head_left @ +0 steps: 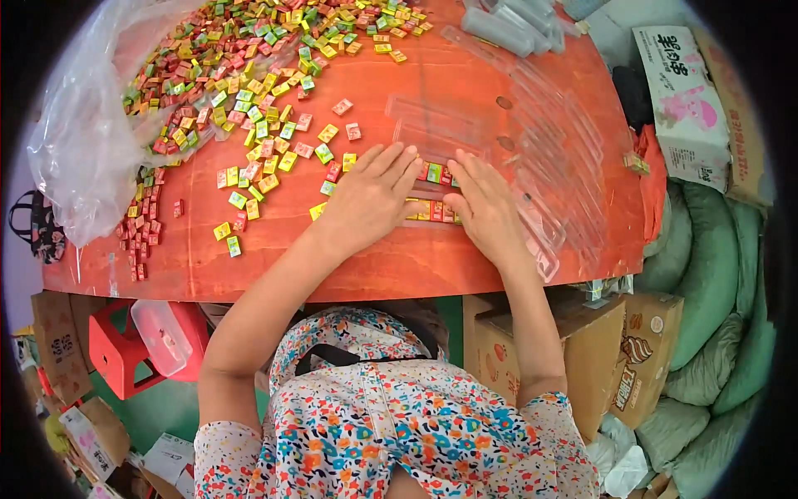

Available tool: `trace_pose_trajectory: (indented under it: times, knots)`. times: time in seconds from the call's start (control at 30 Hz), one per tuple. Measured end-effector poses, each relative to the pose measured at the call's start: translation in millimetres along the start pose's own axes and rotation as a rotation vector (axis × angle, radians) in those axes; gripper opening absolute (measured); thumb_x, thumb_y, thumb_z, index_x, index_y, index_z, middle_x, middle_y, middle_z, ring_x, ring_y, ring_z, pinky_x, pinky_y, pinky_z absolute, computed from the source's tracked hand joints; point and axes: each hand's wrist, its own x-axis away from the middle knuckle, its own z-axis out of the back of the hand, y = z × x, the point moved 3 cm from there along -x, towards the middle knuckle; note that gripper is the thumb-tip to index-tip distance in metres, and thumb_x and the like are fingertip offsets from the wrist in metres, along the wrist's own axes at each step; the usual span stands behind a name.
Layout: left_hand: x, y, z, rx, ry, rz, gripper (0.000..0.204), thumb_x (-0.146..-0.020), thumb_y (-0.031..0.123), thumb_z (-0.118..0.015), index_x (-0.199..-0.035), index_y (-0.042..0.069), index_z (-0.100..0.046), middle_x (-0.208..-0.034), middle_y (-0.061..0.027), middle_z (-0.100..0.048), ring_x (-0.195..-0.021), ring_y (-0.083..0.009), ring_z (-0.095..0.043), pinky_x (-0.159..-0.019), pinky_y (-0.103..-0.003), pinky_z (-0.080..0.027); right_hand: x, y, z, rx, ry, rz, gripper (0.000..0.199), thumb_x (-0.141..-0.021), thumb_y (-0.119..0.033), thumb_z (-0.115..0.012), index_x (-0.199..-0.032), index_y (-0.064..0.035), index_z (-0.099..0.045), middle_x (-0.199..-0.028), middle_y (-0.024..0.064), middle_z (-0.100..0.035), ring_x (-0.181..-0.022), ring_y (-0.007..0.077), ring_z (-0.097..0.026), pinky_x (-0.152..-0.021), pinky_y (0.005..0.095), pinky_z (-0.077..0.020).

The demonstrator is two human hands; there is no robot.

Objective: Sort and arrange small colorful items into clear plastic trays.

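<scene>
My left hand [374,200] lies with its fingers stretched out over the left ends of two short rows of small coloured boxes. Opposite it, my right hand [486,204] covers the right ends, fingers extended too. Between the hands show a far row [435,173] in red and green and a near row [434,211] in yellow and red. The rows seem to sit in see-through plastic trays, mostly hidden by my hands. Several loose small boxes [325,154] lie just left of my left hand.
A big heap of small boxes [249,79] spreads over the red table [332,279] at the far left, beside a see-through plastic bag [87,141]. Long see-through trays [565,158] overlap on the right. A red stool [125,366] and cardboard boxes [594,349] stand below the edge.
</scene>
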Motion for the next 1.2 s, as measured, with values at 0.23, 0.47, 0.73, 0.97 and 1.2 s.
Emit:
trace_pose_trajectory:
  times: [0.23,0.47,0.73,0.97,1.2]
  knots:
    - [0,18,-3,-0.070,-0.003,0.007,0.047,-0.087,0.025,-0.068,-0.126,0.000,-0.060,-0.137,-0.0170,-0.056,-0.128,-0.0313,-0.052,-0.108,-0.044,-0.042,8,-1,-16,0.015,-0.218,0.034,0.057,-0.098,-0.036,-0.056,-0.141,-0.0008,-0.048,-0.151,0.0169,-0.043,-0.140,0.0320,-0.040,-0.116,0.0485,-0.0294]
    - [-13,5,-1,0.040,-0.067,0.059,0.027,-0.080,0.008,-0.064,-0.105,-0.002,-0.065,-0.117,-0.0147,-0.064,-0.103,-0.0312,-0.063,-0.089,-0.039,-0.053,10,5,-9,-0.001,-0.202,0.000,0.053,-0.099,-0.036,-0.054,-0.139,0.0001,-0.051,-0.149,0.0184,-0.046,-0.140,0.0316,-0.042,-0.117,0.0489,-0.0277]
    - [-23,8,-2,0.044,-0.042,-0.073,0.014,-0.075,0.005,-0.064,-0.088,0.000,-0.064,-0.095,-0.0106,-0.061,-0.090,-0.0284,-0.061,-0.083,-0.039,-0.052,9,6,-8,0.026,-0.173,-0.015,0.049,-0.099,-0.035,-0.055,-0.132,0.0011,-0.057,-0.140,0.0184,-0.055,-0.134,0.0313,-0.049,-0.114,0.0472,-0.0335]
    - [-18,16,-11,0.050,-0.029,-0.053,0.024,-0.081,0.009,-0.066,-0.102,-0.002,-0.068,-0.117,-0.0118,-0.065,-0.108,-0.0290,-0.062,-0.093,-0.039,-0.050,13,7,-3,-0.013,-0.204,-0.037,0.053,-0.100,-0.036,-0.053,-0.139,0.0004,-0.050,-0.149,0.0173,-0.046,-0.140,0.0311,-0.041,-0.117,0.0482,-0.0282]
    - [1,22,-12,-0.015,-0.172,0.033,0.080,-0.089,0.055,-0.059,-0.140,-0.005,-0.047,-0.150,-0.0211,-0.043,-0.145,-0.0318,-0.034,-0.121,-0.046,-0.021,19,-10,-2,0.092,-0.385,0.041,0.065,-0.099,-0.039,-0.053,-0.148,0.0015,-0.038,-0.156,0.0189,-0.035,-0.146,0.0316,-0.032,-0.120,0.0508,-0.0192]
